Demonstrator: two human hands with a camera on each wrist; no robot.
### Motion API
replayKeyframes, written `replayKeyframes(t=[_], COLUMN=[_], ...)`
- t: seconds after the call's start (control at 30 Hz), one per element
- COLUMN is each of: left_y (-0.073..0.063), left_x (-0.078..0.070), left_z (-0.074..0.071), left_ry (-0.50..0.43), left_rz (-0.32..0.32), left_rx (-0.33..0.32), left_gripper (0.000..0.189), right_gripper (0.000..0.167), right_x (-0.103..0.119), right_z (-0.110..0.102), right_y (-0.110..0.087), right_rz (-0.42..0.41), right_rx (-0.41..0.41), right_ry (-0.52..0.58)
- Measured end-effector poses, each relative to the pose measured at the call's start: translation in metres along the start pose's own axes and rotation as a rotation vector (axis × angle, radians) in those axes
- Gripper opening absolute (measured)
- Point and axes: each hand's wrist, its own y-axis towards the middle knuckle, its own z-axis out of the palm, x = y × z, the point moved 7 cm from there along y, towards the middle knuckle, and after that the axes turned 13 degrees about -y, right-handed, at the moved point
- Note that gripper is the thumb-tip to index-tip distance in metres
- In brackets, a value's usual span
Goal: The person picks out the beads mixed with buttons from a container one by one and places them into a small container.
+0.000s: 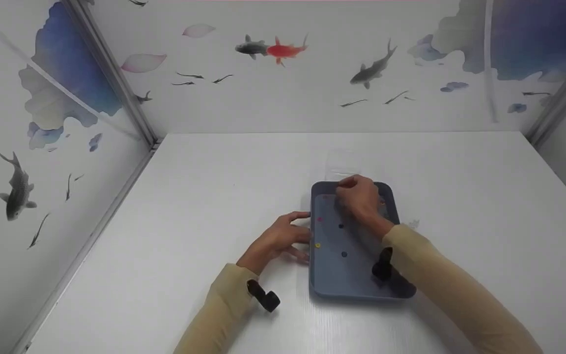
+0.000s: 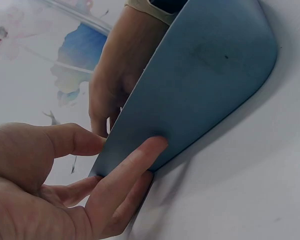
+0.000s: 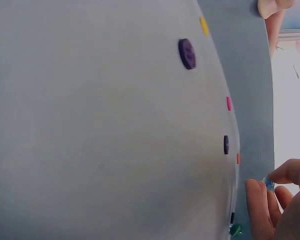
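Note:
A blue-grey rectangular tray (image 1: 329, 280) lies on the white table with several small buttons scattered in it. Fingertips of my left hand (image 1: 283, 235) rest against the tray's left side; the left wrist view shows the extended fingers (image 2: 135, 165) along its outer wall. Over the tray's far end, my right hand (image 1: 359, 196) pinches a small, shiny blue piece (image 3: 268, 183) between thumb and fingers. Below those fingers is a green button (image 3: 236, 229). A purple button (image 3: 187, 54), a yellow button (image 1: 318, 245) and a pink button (image 1: 319, 219) lie on the tray floor.
Just beyond the tray's far edge lies a clear plastic bag (image 1: 344, 164). A small crumpled clear scrap (image 1: 413, 224) is to the right of the tray, near my right sleeve (image 1: 425, 250). Fish-patterned walls (image 1: 302, 98) border the table at the back and sides.

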Motion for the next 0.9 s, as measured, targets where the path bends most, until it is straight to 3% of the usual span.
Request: replayKeyframes(t=[0.6, 0.9], left_y=[0.001, -0.002], left_x=[0.001, 0.0], left_z=[0.0, 0.001], left_ry=[-0.013, -0.031], left_rz=[-0.004, -0.002], left_rx=[-0.001, 0.008], left_gripper=[0.062, 0.066], right_gripper=[0.024, 0.02], right_x=[0.015, 0.022], right_z=[-0.023, -0.038], right_y=[-0.002, -0.001], right_rz=[-0.071, -0.116], right_rx=[-0.073, -0.25], right_ry=[0.031, 0.058])
